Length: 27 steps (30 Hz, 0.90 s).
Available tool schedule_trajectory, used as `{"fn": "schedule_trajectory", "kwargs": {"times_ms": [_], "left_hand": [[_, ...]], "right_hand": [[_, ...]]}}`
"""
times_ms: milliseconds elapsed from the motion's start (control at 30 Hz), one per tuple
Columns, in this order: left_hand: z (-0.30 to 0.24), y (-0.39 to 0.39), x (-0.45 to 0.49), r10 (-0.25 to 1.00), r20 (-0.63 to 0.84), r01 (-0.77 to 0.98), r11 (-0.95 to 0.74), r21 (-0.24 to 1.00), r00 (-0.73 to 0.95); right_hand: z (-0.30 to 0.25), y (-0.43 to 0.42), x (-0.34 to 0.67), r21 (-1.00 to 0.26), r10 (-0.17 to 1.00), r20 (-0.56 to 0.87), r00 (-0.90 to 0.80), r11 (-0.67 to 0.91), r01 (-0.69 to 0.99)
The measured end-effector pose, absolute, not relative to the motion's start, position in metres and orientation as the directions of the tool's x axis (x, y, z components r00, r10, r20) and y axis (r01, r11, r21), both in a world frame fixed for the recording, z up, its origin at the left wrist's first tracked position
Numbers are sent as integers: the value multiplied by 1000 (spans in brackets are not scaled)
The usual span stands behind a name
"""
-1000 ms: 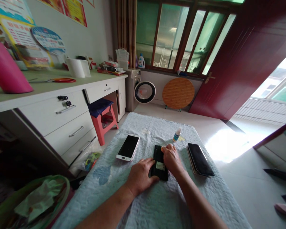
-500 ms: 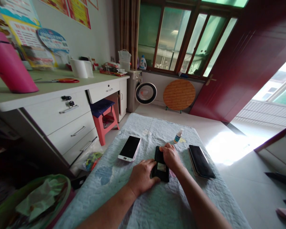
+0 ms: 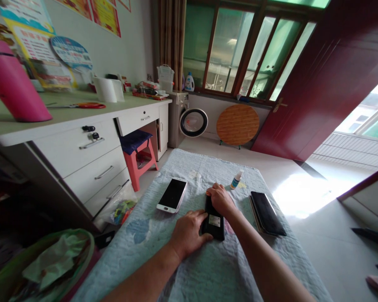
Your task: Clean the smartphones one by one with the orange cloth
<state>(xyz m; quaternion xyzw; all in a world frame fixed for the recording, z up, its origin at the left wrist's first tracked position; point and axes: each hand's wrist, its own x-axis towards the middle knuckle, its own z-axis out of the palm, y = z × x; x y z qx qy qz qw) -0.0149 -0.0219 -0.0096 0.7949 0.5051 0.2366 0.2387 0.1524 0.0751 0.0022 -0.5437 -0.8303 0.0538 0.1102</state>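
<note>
A black phone [image 3: 213, 232] with a pale rectangular patch on its face lies on the light blue quilted cloth [image 3: 189, 268]. My left hand [image 3: 189, 233] grips its near left side, thumb at the lower edge and fingers along the side. Over the phone's far end, my right hand [image 3: 219, 197] is closed, pressing a small orange piece [image 3: 208, 193] at the far left corner; most of that piece is hidden under the fingers. A white phone [image 3: 172, 195] with a dark screen lies to the left. Beyond my right hand stands a small spray bottle [image 3: 236, 179].
Another dark phone [image 3: 267, 213] rests on the cloth at the right. A desk with drawers [image 3: 91, 161] and a red stool [image 3: 141, 161] are on the left. A bin [image 3: 90, 247] stands at the lower left. A washing machine [image 3: 176, 121] has its round door open.
My right hand has shifted slightly left and away from me across the phone's far end, taking the orange piece to the corner. My left hand keeps its hold on the phone.
</note>
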Motion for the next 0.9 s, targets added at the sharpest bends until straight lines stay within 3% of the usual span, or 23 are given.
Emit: {"fn": "schedule_trajectory", "kwargs": {"times_ms": [267, 733, 900], "left_hand": [[-8, -23, -15, 922, 102, 712, -355, 606, 373], [-6, -25, -13, 927, 88, 766, -352, 538, 364], [-5, -26, -14, 932, 62, 788, -337, 516, 358]], "right_hand": [[11, 79, 148, -113, 858, 43, -512, 513, 851], [4, 38, 148, -298, 801, 86, -592, 588, 752], [4, 37, 151, -309, 784, 87, -615, 608, 731]]}}
